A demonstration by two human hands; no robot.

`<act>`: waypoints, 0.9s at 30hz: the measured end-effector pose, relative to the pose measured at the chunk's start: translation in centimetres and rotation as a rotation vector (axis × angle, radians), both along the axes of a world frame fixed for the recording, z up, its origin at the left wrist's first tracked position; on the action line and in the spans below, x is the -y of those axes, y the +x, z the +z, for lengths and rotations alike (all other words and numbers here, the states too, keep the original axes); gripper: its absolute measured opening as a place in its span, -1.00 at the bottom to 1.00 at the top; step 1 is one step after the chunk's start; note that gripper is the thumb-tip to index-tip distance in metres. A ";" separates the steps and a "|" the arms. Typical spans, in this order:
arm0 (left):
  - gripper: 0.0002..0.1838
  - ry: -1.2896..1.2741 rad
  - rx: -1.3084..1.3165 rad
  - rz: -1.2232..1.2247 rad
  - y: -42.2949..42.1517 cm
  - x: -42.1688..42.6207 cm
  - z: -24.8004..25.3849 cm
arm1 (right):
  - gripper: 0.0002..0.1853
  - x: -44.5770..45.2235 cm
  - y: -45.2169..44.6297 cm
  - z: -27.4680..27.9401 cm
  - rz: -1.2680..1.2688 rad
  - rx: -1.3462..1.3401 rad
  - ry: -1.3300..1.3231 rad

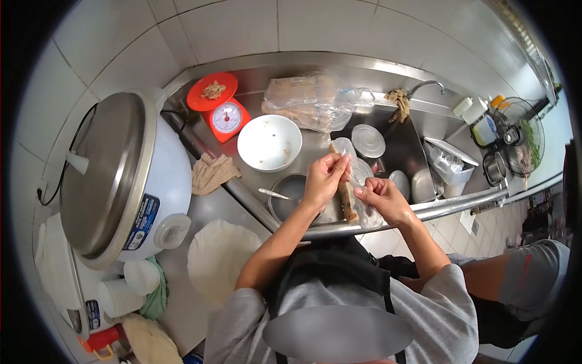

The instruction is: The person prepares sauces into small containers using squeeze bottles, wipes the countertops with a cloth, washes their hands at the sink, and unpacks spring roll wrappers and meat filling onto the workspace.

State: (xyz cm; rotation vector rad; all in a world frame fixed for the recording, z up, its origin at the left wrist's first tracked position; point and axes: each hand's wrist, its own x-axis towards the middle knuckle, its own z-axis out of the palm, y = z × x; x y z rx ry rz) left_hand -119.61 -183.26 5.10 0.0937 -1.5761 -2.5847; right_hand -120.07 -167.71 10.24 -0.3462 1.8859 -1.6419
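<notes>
My left hand (327, 176) is closed in a pinch on a clear plastic bag (370, 217) over the front edge of the steel counter. My right hand (386, 199) pinches the bag's other side, fingers curled. Beneath and between the hands lies a long, narrow brown piece (347, 203) that looks like crusty bread, partly covered by my left hand. Left of it stands a metal bowl (286, 209) with a spoon (274, 193) in it. Behind my left hand is a white bowl (269, 143) with a few food scraps inside.
A red scale (227, 118) bears a small pale food heap. A bulky plastic-wrapped pack (309, 100) lies beside it. Lidded pots (368, 141) stand in the sink at right, below a faucet (433, 88). A large cooker (139, 176) fills the left. Another person (515, 279) is close on my right.
</notes>
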 end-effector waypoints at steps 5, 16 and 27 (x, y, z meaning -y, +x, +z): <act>-0.85 0.034 0.026 -0.052 1.2 0.2 -0.7 | -0.51 -0.2 1.7 -2.0 -0.217 0.113 0.178; -0.76 0.116 0.001 -0.320 0.3 0.0 -1.9 | -0.65 -0.9 2.3 -1.9 0.059 -0.561 0.122; -0.88 0.040 0.047 -0.260 0.7 0.8 -0.9 | -0.74 -2.1 -1.3 -3.9 0.117 -0.629 0.183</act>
